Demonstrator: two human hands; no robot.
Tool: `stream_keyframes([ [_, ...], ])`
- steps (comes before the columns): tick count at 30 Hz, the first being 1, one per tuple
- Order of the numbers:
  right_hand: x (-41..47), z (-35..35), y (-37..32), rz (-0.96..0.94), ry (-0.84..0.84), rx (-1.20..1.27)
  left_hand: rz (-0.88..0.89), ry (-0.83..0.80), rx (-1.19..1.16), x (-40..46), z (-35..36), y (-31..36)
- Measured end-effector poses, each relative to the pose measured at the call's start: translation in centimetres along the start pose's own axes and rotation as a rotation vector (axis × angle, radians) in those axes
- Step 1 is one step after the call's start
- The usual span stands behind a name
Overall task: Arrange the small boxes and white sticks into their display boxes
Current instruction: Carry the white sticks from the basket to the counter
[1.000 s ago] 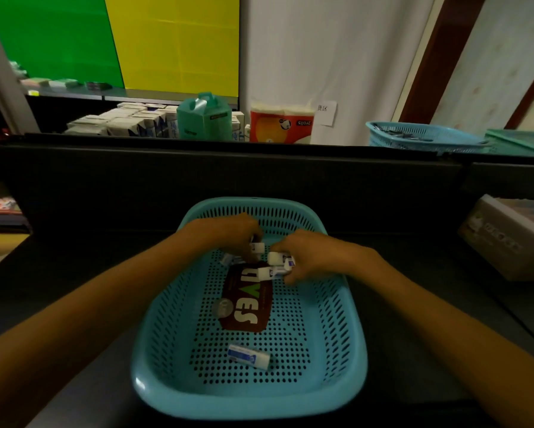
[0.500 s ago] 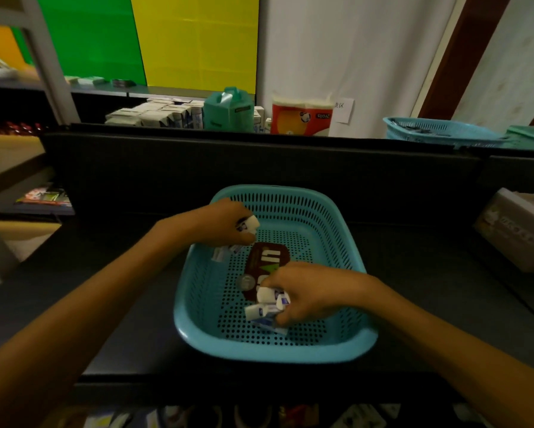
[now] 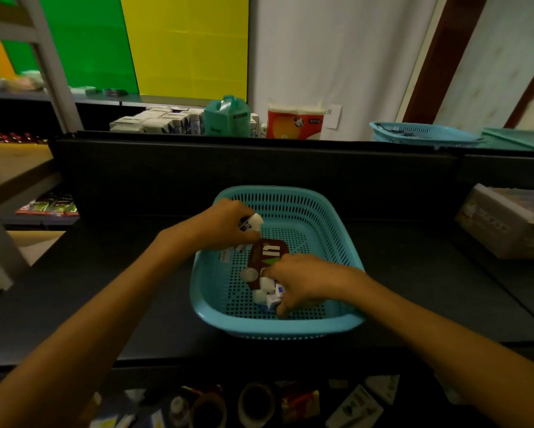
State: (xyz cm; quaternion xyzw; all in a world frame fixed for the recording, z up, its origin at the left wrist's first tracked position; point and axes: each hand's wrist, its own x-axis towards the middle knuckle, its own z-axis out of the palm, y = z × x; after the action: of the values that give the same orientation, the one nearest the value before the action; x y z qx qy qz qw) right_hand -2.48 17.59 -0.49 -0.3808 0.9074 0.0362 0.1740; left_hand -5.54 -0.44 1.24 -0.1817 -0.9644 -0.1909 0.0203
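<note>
left hand over basket's far-left corner, fingers curled round white sticks, one capped end poking out. right hand low in basket, near front wall, fingers clutching bunch of sticks. brown packet flat on basket floor between hands, partly under right hand. basket on dark counter. grey box far right.

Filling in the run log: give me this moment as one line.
left hand: holds white sticks | right hand: grips white sticks | place: blue basket | brown packet: in basket
</note>
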Motion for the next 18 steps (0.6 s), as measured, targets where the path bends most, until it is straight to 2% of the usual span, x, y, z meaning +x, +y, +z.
stream_keyframes([
  [3,-1.9,-1.6,1.5,0.090,0.089,0.178,-0.012,0.024,-0.005,0.1,-0.8,0.8],
  [7,-6.2,-3.7,5.5,0.178,0.359,0.377,-0.015,0.077,-0.061,0.7,-1.5,3.2],
  [10,-10.3,-4.4,9.0,0.191,0.498,0.452,0.014,0.093,-0.071,1.8,-1.3,6.5],
  [18,-22.5,0.6,18.7,0.337,0.596,0.435,0.212,0.093,0.002,6.4,3.2,20.8],
])
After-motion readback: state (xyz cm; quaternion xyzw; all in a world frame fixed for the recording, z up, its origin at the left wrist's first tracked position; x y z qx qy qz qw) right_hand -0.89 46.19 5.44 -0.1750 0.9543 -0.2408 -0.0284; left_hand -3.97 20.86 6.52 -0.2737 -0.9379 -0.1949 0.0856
